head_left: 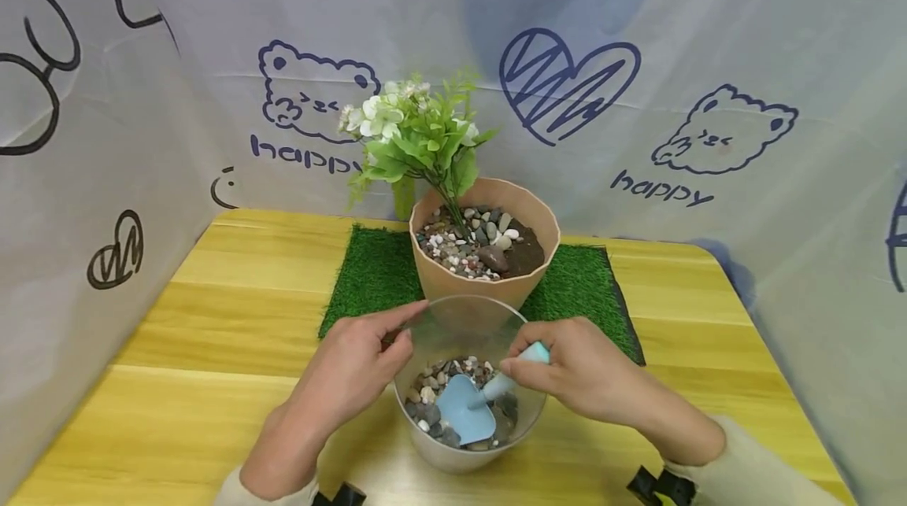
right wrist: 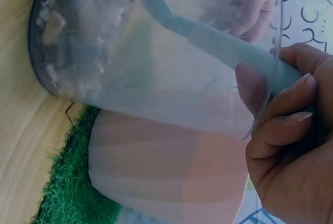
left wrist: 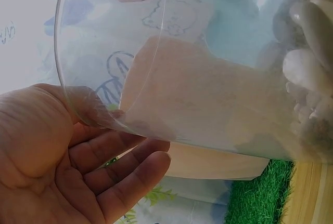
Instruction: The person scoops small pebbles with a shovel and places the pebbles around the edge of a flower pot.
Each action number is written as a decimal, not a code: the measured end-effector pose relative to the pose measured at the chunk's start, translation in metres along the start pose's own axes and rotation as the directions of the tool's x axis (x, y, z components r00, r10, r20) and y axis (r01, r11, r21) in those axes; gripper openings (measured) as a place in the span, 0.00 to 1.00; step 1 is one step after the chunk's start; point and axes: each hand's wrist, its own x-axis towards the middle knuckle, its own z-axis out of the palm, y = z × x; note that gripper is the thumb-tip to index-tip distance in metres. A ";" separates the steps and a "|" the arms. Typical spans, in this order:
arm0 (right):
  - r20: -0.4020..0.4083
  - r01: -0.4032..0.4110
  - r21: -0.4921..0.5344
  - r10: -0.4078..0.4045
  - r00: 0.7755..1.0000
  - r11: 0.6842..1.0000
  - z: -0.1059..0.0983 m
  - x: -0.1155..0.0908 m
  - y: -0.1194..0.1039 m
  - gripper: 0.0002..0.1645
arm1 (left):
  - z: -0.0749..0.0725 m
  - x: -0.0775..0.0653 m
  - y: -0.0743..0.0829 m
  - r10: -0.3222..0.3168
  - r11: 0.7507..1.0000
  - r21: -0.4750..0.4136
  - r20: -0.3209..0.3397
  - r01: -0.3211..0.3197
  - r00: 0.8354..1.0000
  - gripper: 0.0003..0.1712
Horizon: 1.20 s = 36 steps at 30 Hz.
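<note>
A clear bucket [head_left: 418, 443] stands at the table's front, with mixed pebbles [head_left: 430, 411] in its bottom. My left hand [head_left: 361, 356] holds the bucket's left side near the rim, its index finger stretched along the far edge. In the left wrist view, the other left fingers [left wrist: 125, 182] curve loosely beside the wall. My right hand [head_left: 584, 368] grips the handle of a light-blue toy shovel [head_left: 466, 411], fingers curled round it at the rim. The shovel's blade lies tilted on the pebbles inside the bucket.
Behind the bucket, a peach flowerpot [head_left: 453, 286] holds soil, stones and a bunch of white artificial flowers [head_left: 418, 128]. It stands on a green turf mat [head_left: 588, 293] on the wooden table [head_left: 212, 317]. A printed cloth [head_left: 439, 10] hangs round the back and sides.
</note>
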 end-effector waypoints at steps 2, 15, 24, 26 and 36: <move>0.001 -0.005 0.009 0.005 1.000 1.000 0.000 0.002 0.001 0.08 | 0.000 0.000 -0.001 0.002 1.000 -0.002 0.001 -0.002 1.000 0.29; 0.076 -0.045 0.037 0.042 0.996 0.998 -0.008 0.008 -0.004 0.12 | -0.002 -0.002 -0.002 0.000 1.000 -0.002 -0.018 0.000 1.000 0.29; 0.079 -0.154 0.140 0.144 0.986 0.978 -0.014 0.005 -0.002 0.11 | 0.001 0.000 -0.001 0.002 1.000 -0.010 0.002 -0.002 1.000 0.28; 0.085 -0.159 0.158 0.147 0.985 0.974 -0.015 0.004 -0.002 0.11 | 0.001 0.001 -0.001 0.007 1.000 -0.009 0.000 -0.007 1.000 0.28; 0.083 -0.079 0.167 0.065 0.994 0.983 -0.021 0.004 -0.002 0.09 | 0.001 0.001 -0.002 0.020 1.000 -0.004 -0.014 -0.020 1.000 0.28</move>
